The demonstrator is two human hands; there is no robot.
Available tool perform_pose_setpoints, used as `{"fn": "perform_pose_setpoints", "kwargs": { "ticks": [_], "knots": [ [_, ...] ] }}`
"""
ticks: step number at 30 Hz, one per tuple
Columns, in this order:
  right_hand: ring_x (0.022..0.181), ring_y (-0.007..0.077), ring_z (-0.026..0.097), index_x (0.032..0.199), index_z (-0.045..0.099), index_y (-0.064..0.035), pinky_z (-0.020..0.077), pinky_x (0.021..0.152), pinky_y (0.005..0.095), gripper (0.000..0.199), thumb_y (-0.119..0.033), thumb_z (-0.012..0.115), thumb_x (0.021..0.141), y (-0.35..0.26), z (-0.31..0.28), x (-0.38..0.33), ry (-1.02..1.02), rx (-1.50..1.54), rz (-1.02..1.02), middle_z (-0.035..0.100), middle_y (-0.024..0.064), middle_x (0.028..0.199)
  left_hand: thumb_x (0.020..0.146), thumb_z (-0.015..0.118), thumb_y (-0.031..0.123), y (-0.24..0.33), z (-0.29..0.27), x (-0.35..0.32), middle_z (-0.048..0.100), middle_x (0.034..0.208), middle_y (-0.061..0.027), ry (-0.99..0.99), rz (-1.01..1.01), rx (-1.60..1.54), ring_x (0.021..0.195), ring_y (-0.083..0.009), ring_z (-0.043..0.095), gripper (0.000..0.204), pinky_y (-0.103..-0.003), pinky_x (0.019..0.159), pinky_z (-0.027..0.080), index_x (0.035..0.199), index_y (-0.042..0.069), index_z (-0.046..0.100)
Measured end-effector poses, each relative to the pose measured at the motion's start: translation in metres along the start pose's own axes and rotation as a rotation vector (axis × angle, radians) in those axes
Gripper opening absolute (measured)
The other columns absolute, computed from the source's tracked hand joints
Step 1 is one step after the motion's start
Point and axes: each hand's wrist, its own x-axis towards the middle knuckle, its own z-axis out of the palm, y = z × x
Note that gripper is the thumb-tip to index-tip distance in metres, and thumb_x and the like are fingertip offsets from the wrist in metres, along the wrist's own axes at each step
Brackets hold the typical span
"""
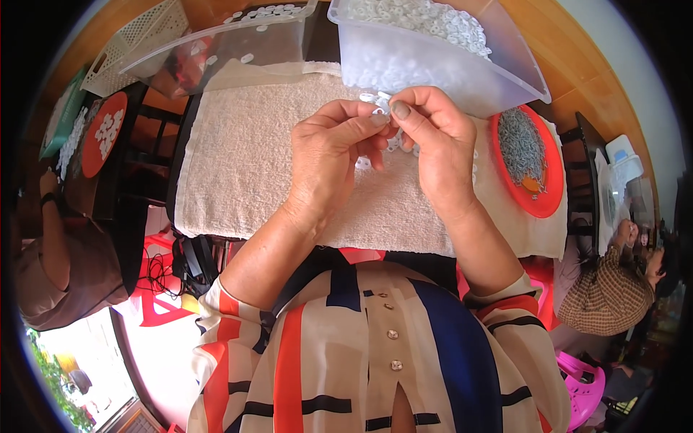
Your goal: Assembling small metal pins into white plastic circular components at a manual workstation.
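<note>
Over towel [245, 144], far half: left hand [317, 151] pinching small white piece [379, 110]; right hand [442, 148] narrowed beside it, can't tell on what. Fingertip handling, I judge; next move wants steady touch.

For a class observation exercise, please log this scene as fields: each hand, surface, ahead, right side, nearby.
Left hand: pinching a small white piece
Right hand: close beside it; grip partly hidden
Surface: beige towel, loose white pieces beneath the hands
Ahead: translucent tub heaped with white pieces
Right side: red dish of small grey parts
Nearby: one person left, another person right
</note>
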Motion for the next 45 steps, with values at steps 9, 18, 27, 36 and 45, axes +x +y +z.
{"fn": "perform_pose_setpoints", "kwargs": {
  "ticks": [9, 18, 27, 36, 45],
  "knots": [
    [0.072, 0.0049, 0.057, 0.098, 0.062, -0.0034, 0.0385, 0.060, 0.0185, 0.008, -0.010, 0.061, 0.093, 0.006, 0.004, -0.005, -0.006, -0.074, -0.071, 0.062, -0.0011, 0.083, 0.090, 0.061, 0.002, 0.001, -0.002, -0.001, 0.066, 0.082, -0.0159, 0.003, -0.011, 0.017, 0.067, -0.0188, 0.063, 0.010, -0.029, 0.054, 0.050, 0.095, -0.006, 0.059],
    [0.074, 0.0056, 0.057, 0.098, 0.061, -0.0041, 0.0421, 0.060, 0.0187, 0.008, -0.011, 0.059, 0.095, 0.007, 0.006, -0.006, -0.003, -0.217, -0.064, 0.061, -0.0015, 0.085, 0.091, 0.061, 0.003, -0.002, -0.002, -0.003, 0.065, 0.082, -0.0123, 0.004, 0.080, 0.134, 0.068, -0.0167, 0.063, 0.009, -0.027, 0.054, 0.049, 0.093, -0.006, 0.060],
    [0.075, 0.0064, 0.058, 0.097, 0.060, -0.0028, 0.0464, 0.061, 0.0203, 0.005, -0.007, 0.058, 0.094, 0.016, 0.008, -0.010, -0.001, -0.195, -0.103, 0.061, -0.0006, 0.085, 0.086, 0.065, 0.001, -0.008, -0.002, -0.002, 0.062, 0.072, -0.0076, 0.054, 0.114, 0.131, 0.059, -0.0106, 0.056, 0.007, -0.023, 0.047, 0.044, 0.085, -0.005, 0.060],
    [0.074, 0.0087, 0.060, 0.098, 0.062, -0.0003, 0.0493, 0.061, 0.0225, 0.008, -0.006, 0.060, 0.093, 0.019, 0.004, -0.006, -0.042, -0.152, -0.085, 0.063, 0.0018, 0.087, 0.085, 0.066, 0.000, -0.007, -0.004, -0.002, 0.062, 0.072, -0.0061, 0.073, 0.193, 0.204, 0.058, -0.0090, 0.054, 0.006, -0.022, 0.046, 0.042, 0.084, -0.004, 0.061],
    [0.075, 0.0110, 0.063, 0.100, 0.062, -0.0007, 0.0489, 0.062, 0.0229, 0.013, -0.012, 0.059, 0.094, 0.010, 0.006, -0.005, -0.032, -0.040, -0.022, 0.065, 0.0032, 0.087, 0.086, 0.065, 0.002, -0.006, -0.002, -0.002, 0.062, 0.072, -0.0063, 0.075, 0.179, 0.166, 0.059, -0.0095, 0.054, 0.008, -0.022, 0.048, 0.043, 0.084, -0.004, 0.060]
  ]
}}
